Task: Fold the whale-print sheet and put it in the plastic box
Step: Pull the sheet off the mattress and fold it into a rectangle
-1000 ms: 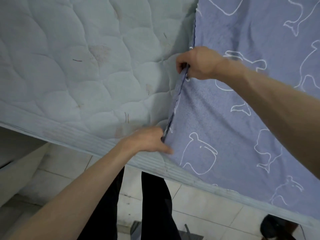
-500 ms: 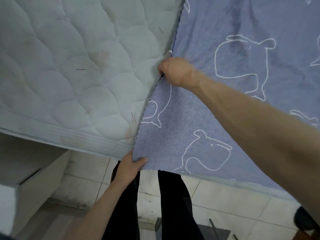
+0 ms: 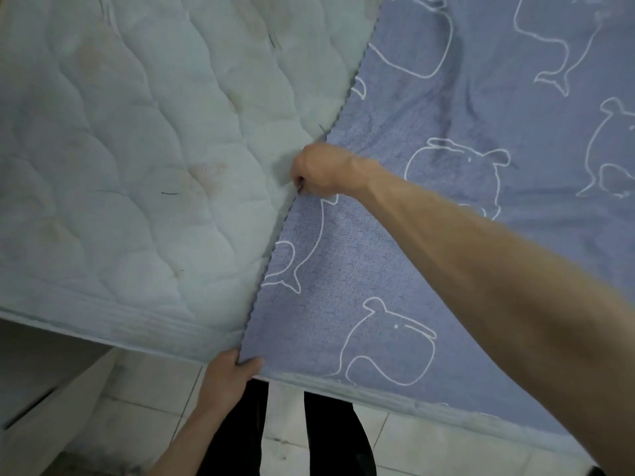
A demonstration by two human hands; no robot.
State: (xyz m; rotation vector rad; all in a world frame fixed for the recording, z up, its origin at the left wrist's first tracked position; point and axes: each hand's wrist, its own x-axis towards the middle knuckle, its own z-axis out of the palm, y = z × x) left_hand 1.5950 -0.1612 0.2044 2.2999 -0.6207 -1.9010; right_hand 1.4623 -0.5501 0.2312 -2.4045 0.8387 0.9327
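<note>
The right hand [image 3: 326, 171] is closed into a fist with its knuckles up, the fingers curled under and pinching a fabric edge at the thumb side. Its bare forearm stretches out long from the lower right, nearly straight. The left hand [image 3: 228, 379] sits low and close to the body, palm down, thumb and fingers clamped over a corner. Its bare forearm rises from the bottom edge. The 2 hands are well apart.

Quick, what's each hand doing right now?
Left hand: closed on the sheet corner at the mattress edge.
Right hand: closed on the sheet's edge, farther up.
</note>
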